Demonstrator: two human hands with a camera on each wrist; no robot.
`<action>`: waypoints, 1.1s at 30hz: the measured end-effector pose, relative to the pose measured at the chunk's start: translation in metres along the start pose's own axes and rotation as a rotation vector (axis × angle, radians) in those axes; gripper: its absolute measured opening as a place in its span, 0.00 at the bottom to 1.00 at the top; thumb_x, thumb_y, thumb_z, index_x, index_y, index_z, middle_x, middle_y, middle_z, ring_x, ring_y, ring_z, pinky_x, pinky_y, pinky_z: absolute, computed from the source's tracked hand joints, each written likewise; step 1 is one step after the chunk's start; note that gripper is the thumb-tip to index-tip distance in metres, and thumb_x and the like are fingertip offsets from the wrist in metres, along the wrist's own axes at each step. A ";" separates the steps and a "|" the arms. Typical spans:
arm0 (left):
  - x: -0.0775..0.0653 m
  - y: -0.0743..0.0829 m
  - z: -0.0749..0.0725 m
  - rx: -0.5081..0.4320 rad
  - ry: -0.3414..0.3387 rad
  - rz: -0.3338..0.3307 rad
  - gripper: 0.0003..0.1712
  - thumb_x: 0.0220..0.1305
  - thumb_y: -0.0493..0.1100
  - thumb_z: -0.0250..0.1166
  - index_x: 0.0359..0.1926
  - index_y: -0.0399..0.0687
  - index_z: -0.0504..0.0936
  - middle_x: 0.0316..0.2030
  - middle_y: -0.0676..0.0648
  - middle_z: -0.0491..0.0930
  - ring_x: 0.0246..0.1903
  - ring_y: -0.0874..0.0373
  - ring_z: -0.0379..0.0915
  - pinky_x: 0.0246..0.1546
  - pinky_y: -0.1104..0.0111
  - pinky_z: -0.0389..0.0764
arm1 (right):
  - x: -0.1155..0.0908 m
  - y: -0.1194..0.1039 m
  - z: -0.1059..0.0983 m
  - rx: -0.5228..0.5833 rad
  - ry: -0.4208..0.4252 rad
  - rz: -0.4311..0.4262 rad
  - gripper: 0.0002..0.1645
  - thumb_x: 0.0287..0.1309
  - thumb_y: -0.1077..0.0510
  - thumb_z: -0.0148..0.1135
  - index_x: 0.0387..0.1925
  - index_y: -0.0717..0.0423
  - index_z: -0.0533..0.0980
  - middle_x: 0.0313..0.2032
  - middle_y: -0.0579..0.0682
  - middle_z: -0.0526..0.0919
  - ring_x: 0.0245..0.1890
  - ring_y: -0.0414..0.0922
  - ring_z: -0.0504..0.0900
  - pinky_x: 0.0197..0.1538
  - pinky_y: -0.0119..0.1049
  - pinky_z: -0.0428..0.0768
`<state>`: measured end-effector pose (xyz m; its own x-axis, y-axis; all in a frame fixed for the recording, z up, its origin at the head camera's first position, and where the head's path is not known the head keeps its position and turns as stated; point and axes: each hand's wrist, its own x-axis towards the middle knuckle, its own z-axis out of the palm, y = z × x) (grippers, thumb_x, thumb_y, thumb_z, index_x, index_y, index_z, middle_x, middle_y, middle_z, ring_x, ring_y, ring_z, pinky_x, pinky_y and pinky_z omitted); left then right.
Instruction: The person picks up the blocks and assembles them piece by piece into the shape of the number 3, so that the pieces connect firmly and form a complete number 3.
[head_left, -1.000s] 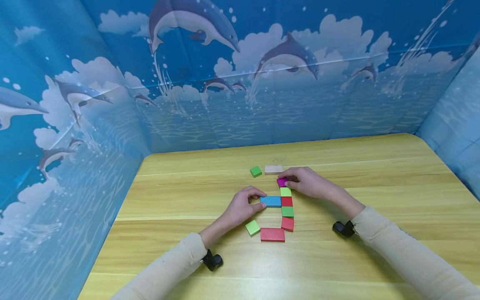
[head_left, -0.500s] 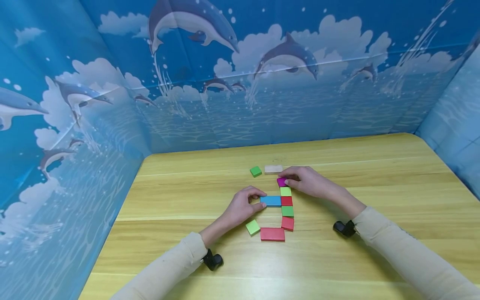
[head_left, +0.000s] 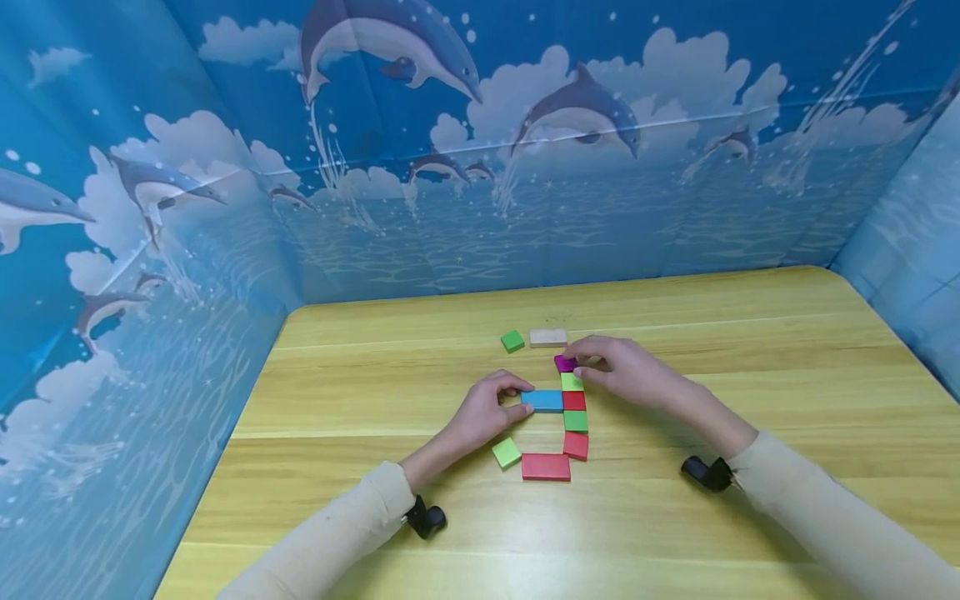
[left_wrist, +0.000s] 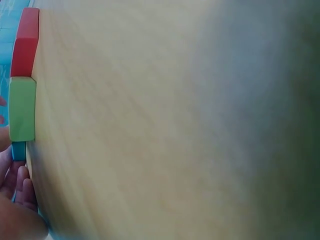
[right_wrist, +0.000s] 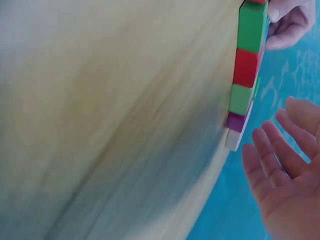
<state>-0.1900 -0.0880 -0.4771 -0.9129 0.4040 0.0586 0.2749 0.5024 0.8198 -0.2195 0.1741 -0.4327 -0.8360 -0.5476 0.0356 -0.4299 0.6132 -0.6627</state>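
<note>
Near the middle of the table, my left hand (head_left: 483,411) pinches the left end of a blue rectangular block (head_left: 543,401) between thumb and fingers. The block's other end meets a red square block (head_left: 573,401) in a curved column. Above that red one lie a yellow-green block (head_left: 572,382) and a purple block (head_left: 565,363). My right hand (head_left: 626,368) hovers beside the purple block; in the right wrist view this hand (right_wrist: 287,165) has loosely spread fingers, apart from the blocks. Lower in the column are a green block (head_left: 576,421) and another red block (head_left: 576,446).
A long red block (head_left: 546,467) lies at the column's lower end, with a tilted yellow-green block (head_left: 506,453) touching or nearly touching its left. Farther back are a pale block (head_left: 548,337) and a small green block (head_left: 513,341). A dolphin-printed curtain (head_left: 465,233) stands behind the table.
My right hand has let go of the purple block and shifted slightly to the right, its fingers spreading. The left hand stays on the blue block.
</note>
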 end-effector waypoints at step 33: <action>-0.002 0.004 0.000 -0.004 0.001 -0.031 0.13 0.62 0.40 0.70 0.48 0.49 0.86 0.44 0.55 0.80 0.43 0.59 0.71 0.45 0.66 0.73 | -0.037 -0.020 0.030 -0.245 -0.001 -0.073 0.22 0.58 0.53 0.71 0.54 0.52 0.81 0.57 0.50 0.78 0.59 0.53 0.74 0.58 0.54 0.74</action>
<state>-0.1867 -0.0866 -0.4737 -0.9213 0.3873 0.0340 0.2453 0.5114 0.8236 -0.1699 0.1653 -0.4428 -0.7992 -0.5962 0.0760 -0.5593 0.6914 -0.4574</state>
